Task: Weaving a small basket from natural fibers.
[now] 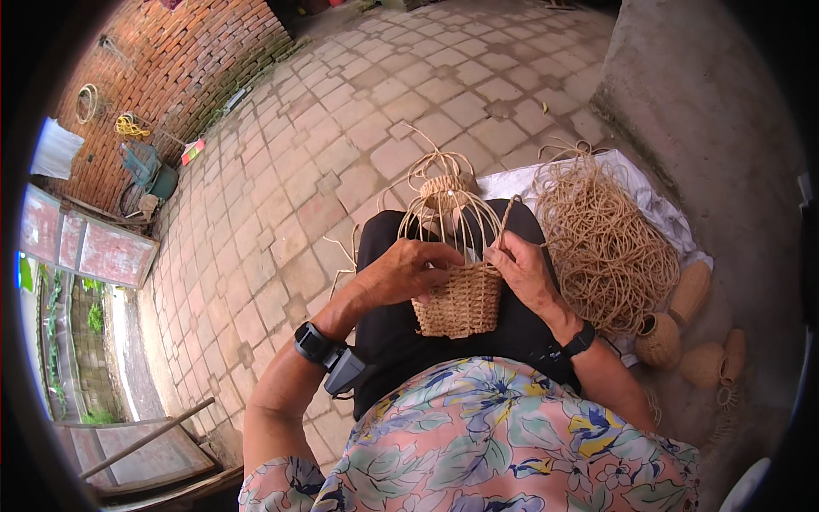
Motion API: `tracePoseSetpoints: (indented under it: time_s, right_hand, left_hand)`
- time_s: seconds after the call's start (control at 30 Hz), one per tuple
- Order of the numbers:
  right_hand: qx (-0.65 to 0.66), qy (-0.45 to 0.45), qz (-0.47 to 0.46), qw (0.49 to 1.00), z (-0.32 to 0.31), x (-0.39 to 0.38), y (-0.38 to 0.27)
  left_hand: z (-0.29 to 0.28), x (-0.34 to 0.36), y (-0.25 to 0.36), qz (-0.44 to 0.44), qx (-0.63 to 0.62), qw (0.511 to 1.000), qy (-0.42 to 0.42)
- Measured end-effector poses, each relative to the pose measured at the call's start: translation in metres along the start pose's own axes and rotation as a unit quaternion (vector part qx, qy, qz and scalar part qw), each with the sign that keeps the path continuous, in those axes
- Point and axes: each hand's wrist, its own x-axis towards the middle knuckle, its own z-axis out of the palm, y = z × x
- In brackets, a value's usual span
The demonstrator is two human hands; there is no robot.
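Note:
A half-woven basket rests on my lap between both hands, its lower wall densely woven from tan twisted cord. Bare bent ribs rise from the woven part and gather at a narrow woven band, with loose rib ends beyond it. My left hand is closed over the left side of the weave's edge, fingers curled among the ribs. At the right side, my right hand pinches a twisted cord against the edge; its loop stands up above the fingers. The fingertips are partly hidden by the ribs.
A large tangled heap of cord lies to my right on a white sheet. Several finished woven pieces lie nearer me beside it. Paving bricks cover the floor, and a brick wall stands at the far left.

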Motion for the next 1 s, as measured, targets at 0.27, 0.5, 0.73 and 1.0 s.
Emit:
tracePoseSetpoints:
  time_s: [0.27,0.5,0.73,1.0]
  right_hand:
    - [0.015,-0.012,0.020,1.000,-0.001,-0.002,-0.002]
    - [0.003,-0.002,0.004,1.000,-0.002,0.001,-0.002]
    - [0.071,-0.026,0.067,0.995,-0.003,0.000,0.002]
    - [0.080,-0.023,0.069,0.994,-0.002,-0.001,0.006]
  left_hand:
    - [0.001,0.003,-0.014,-0.037,-0.066,0.997,-0.001]
    - [-0.013,0.005,-0.006,-0.030,-0.057,0.996,-0.062]
    - [-0.011,0.006,-0.009,0.005,-0.028,0.999,-0.046]
    - [-0.019,0.004,-0.002,0.009,-0.029,0.998,-0.055]
